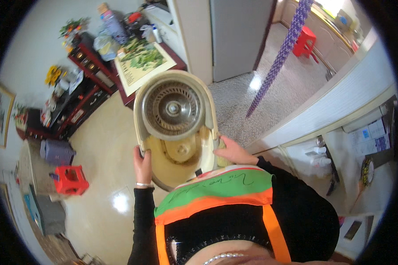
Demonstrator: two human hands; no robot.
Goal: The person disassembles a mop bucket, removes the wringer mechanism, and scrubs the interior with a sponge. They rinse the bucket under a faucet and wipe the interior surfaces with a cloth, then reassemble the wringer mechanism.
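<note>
A cream plastic spin-mop bucket (182, 165) is held in front of my body, seen from above. Its round metal spin basket (172, 107) sits at the far end. The near part is an open basin with a dull yellow inside and some dark grime around a raised moulding. My left hand (142, 165) grips the left rim, thumb on top. On the opposite side, my right hand (232, 150) holds the right rim. A yellowish-green piece (224, 155) shows under that hand; I cannot tell what it is. My apron (215, 188) overlaps the bucket's near edge.
Ahead is a dark red cabinet (127, 97) with a printed picture sheet (146, 63) on it. A grey door (243, 39) and a hanging purple beaded strand (278, 63) are at the doorway. Red plastic stools stand left (71, 179) and beyond the doorway (305, 41). Shelves (315, 162) line the right.
</note>
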